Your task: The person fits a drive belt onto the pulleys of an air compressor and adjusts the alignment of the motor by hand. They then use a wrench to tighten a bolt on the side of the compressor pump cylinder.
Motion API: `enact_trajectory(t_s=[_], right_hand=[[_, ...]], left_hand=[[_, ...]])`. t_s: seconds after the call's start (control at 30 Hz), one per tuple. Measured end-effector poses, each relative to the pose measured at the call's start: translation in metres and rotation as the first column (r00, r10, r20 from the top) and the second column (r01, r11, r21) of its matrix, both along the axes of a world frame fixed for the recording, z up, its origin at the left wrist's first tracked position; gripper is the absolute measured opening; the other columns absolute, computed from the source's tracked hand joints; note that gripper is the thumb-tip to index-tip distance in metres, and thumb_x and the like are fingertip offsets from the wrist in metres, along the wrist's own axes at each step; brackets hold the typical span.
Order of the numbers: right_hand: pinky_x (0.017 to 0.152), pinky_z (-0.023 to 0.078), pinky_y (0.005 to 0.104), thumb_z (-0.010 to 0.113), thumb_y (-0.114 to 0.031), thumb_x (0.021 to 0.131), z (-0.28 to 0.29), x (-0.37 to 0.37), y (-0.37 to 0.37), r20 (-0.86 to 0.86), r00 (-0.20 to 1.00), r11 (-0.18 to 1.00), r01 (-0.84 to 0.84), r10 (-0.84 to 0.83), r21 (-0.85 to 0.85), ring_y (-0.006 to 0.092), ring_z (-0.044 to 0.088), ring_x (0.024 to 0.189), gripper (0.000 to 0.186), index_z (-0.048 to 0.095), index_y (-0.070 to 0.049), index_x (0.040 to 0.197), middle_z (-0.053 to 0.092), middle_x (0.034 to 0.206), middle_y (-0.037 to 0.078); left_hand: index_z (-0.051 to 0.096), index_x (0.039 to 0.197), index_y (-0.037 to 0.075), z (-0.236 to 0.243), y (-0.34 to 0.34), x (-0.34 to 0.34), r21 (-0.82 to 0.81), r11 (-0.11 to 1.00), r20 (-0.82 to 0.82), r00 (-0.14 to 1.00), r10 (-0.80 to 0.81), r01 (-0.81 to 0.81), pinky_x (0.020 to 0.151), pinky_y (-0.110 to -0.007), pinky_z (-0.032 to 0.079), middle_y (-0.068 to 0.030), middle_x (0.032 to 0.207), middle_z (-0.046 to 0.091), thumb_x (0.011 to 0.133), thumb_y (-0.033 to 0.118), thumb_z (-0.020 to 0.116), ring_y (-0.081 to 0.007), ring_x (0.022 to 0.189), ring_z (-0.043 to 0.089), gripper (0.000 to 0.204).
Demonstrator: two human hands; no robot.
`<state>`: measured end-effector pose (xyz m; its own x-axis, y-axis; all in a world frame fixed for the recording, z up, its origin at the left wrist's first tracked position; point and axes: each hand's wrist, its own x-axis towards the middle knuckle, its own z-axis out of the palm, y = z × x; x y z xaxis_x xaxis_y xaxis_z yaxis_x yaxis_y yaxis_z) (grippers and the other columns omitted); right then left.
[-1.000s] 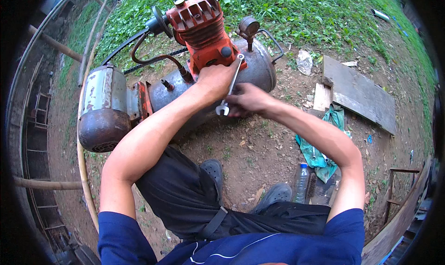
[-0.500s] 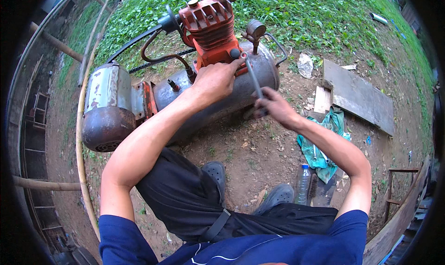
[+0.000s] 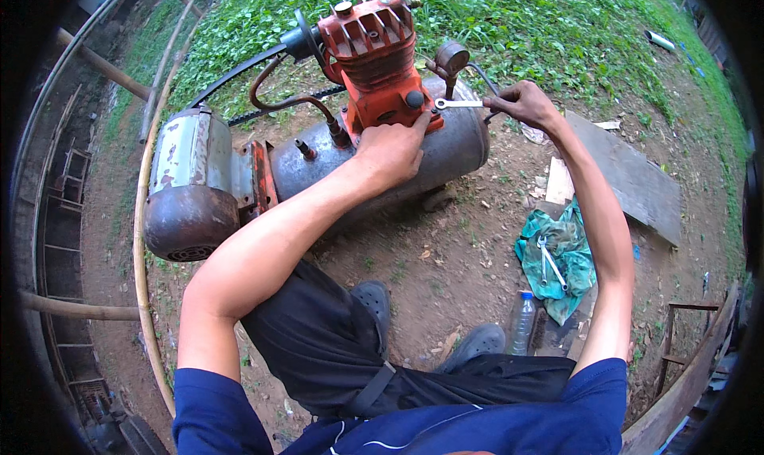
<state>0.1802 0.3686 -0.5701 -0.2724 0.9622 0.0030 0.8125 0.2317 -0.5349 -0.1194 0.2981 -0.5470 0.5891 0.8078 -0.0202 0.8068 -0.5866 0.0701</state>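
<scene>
A red-orange compressor pump [image 3: 383, 89] with cooling fins stands on a rusty grey air tank [image 3: 458, 132]. My left hand [image 3: 391, 154] rests at the pump's base, index finger reaching to its right front corner beside a dark round knob [image 3: 415, 99]. Its other fingers curl under; whatever they may pinch is hidden. Out to the right, my right hand [image 3: 525, 106] is closed on one end of a wrench [image 3: 461, 104]. The wrench lies about level, its ring end just right of the knob and above my left fingertip. A pressure gauge [image 3: 452, 58] rises behind it.
An electric motor [image 3: 191, 176] sits left, belted to the pump. A green cloth [image 3: 569, 252] with wrenches [image 3: 551, 265] lies on the ground at right, near a plastic bottle [image 3: 522, 324] and a wooden board [image 3: 629, 176]. A bamboo pole [image 3: 140, 248] runs along the left.
My right hand has swung up and to the right, turning the wrench from a steep slant to about level. My left hand stays at the pump's base. The view has shifted slightly.
</scene>
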Motion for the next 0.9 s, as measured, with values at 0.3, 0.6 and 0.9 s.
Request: enact_trajectory(t_s=[0.3, 0.6, 0.9], right_hand=[[0.057, 0.046, 0.0394, 0.068, -0.060, 0.078, 0.014, -0.013, 0.031, 0.130, 0.981, 0.988, -0.151, 0.146, 0.027, 0.0251, 0.059, 0.057, 0.058, 0.074, -0.003, 0.089, 0.065, 0.065, 0.017], [0.097, 0.037, 0.0507, 0.061, -0.070, 0.076, 0.016, -0.016, 0.063, 0.293, 0.937, 0.978, -0.206, 0.189, 0.026, 0.0328, 0.065, 0.088, 0.067, 0.075, -0.008, 0.096, 0.069, 0.084, 0.018], [0.097, 0.033, 0.0474, 0.051, -0.079, 0.075, 0.028, -0.036, 0.067, 0.450, 0.880, 0.982, -0.187, 0.152, 0.033, 0.0306, 0.066, 0.091, 0.072, 0.075, -0.012, 0.087, 0.070, 0.085, 0.016]], left_hand=[[0.027, 0.145, -0.001, -0.007, 0.002, 0.007, 0.024, 1.000, -0.012, 1.000, 0.013, -0.013, 0.059, -0.052, 0.051, -0.0200, 0.070, 0.066, 0.084, 0.025, 0.059, -0.0385, 0.064, 0.065, 0.073], [0.033, 0.140, -0.006, -0.003, 0.005, 0.025, 0.023, 0.999, -0.074, 0.997, 0.032, -0.030, 0.062, -0.050, 0.051, -0.0226, 0.073, 0.066, 0.084, 0.022, 0.059, -0.0388, 0.067, 0.066, 0.068], [0.040, 0.128, -0.012, 0.002, 0.008, 0.040, -0.051, 0.993, -0.033, 0.994, 0.102, -0.103, 0.068, -0.051, 0.053, -0.0256, 0.080, 0.066, 0.081, 0.023, 0.061, -0.0401, 0.075, 0.066, 0.062]])
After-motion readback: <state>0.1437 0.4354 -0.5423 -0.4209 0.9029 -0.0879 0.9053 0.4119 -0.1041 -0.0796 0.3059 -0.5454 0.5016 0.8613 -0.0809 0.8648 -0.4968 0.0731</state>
